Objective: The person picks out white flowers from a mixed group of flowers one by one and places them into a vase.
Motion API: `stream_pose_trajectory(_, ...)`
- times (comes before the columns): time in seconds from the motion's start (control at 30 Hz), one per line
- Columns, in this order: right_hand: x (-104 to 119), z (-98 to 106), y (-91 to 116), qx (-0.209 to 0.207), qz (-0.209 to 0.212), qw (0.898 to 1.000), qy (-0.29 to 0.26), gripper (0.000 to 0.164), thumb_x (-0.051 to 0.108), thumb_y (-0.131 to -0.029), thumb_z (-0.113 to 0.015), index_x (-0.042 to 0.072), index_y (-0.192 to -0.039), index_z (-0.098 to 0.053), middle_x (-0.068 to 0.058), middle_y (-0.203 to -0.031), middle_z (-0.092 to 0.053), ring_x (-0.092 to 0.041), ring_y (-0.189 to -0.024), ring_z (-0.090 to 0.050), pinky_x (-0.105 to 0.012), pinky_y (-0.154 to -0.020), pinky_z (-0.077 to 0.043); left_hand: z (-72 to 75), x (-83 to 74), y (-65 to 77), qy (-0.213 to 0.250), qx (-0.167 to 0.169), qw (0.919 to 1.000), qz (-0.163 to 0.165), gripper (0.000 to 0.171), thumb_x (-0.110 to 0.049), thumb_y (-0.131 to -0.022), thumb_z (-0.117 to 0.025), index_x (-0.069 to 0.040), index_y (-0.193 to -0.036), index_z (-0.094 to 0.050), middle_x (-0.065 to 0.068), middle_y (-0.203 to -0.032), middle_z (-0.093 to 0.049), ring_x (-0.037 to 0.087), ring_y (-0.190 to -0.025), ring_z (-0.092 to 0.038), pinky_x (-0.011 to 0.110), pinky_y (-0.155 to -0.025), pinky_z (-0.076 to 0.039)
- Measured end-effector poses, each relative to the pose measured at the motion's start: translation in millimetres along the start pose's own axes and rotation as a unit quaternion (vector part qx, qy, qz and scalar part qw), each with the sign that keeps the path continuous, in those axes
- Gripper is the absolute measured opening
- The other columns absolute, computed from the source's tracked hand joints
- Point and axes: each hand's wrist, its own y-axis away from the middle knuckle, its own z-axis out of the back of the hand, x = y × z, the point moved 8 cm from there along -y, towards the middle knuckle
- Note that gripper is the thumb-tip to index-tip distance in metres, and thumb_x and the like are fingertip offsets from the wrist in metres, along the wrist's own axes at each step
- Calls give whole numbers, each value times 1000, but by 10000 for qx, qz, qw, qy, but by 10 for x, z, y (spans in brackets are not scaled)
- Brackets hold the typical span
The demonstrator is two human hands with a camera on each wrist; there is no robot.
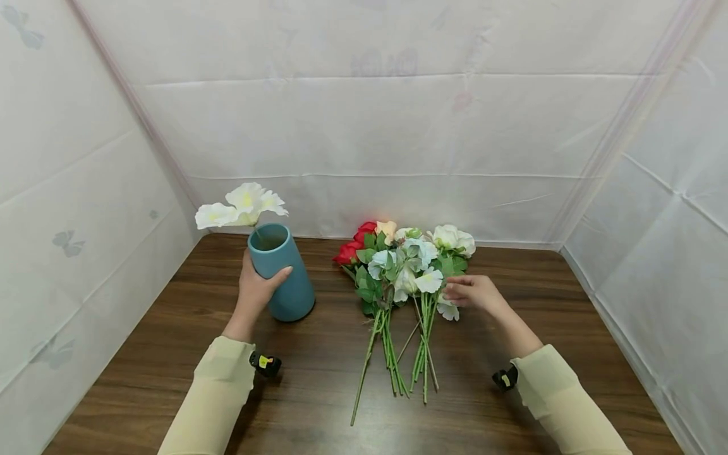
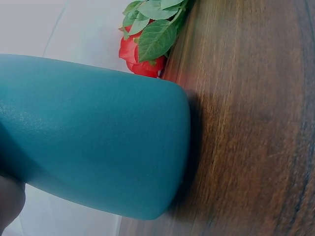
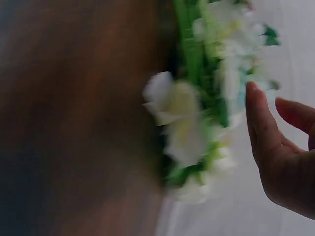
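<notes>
A blue vase (image 1: pixel 291 284) stands upright on the left side of the table, with a white flower (image 1: pixel 244 205) leaning out over its left rim. My left hand (image 1: pixel 257 287) grips the vase, thumb across its near side; the left wrist view shows the vase's base (image 2: pixel 147 147) close up. Several artificial flowers (image 1: pixel 406 259) in red, peach, pale blue and white lie in a pile, stems (image 1: pixel 392 360) toward me. Beside the pile's right edge is my right hand (image 1: pixel 478 294). In the right wrist view its thumb and fingers (image 3: pixel 261 118) are apart, holding nothing, near a white bloom (image 3: pixel 184 123).
The dark wooden table (image 1: pixel 318 392) extends in front of the vase and the stems. White cloth walls (image 1: pixel 364 139) close it in at the back and on both sides. A red rose (image 2: pixel 145 54) lies beyond the vase.
</notes>
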Motion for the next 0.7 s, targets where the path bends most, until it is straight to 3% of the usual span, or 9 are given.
stream_pose_trajectory(0.13,-294,-56,-55,449,-368,9980,-256,50,4,-106,-49,-24,-146,-36,-33,-129,-66,-2,-88,-72,-25,-86,-63,-1,-5,-4,15,13,10000,-25,98,-20,-91,-70,-14,-166,-7,24,-164,-29,45,-148,-33,71,-118,-30)
stream_pose_trajectory(0.27,-450,-125,-121,657,-581,9943,-610,52,4,-106,-47,-23,-148,-31,-35,-139,-58,-2,-93,-72,-22,-86,-62,3,-9,-3,35,13,10000,18,99,-18,-91,-70,-13,-166,-5,24,-164,-28,45,-148,-32,70,-119,-29)
stream_pose_trajectory(0.4,-511,-182,-190,703,-857,9858,-1262,55,1,-106,-46,-23,-151,-25,-26,-120,-70,-3,-90,-72,-21,-86,-61,6,-18,4,-5,-15,10000,53,98,-19,-91,-71,-13,-165,-6,23,-163,-29,44,-147,-34,71,-119,-29)
stream_pose_trajectory(0.5,-538,-207,-218,795,-1035,9762,-1734,56,1,-107,-43,-22,-153,-20,0,-102,-73,-2,-86,-71,-20,-84,-61,7,-30,7,-27,-37,10000,46,98,-19,-91,-71,-13,-165,-8,23,-163,-30,43,-145,-35,70,-119,-29)
stream_pose_trajectory(0.7,-601,-181,-215,532,-1247,9704,-1997,57,5,-107,-46,-16,-154,-22,7,-85,-69,-3,-78,-69,-20,-77,-61,-1,-39,6,-65,-54,10000,1,97,-18,-90,-71,-12,-165,-9,24,-162,-31,44,-145,-36,70,-118,-30)
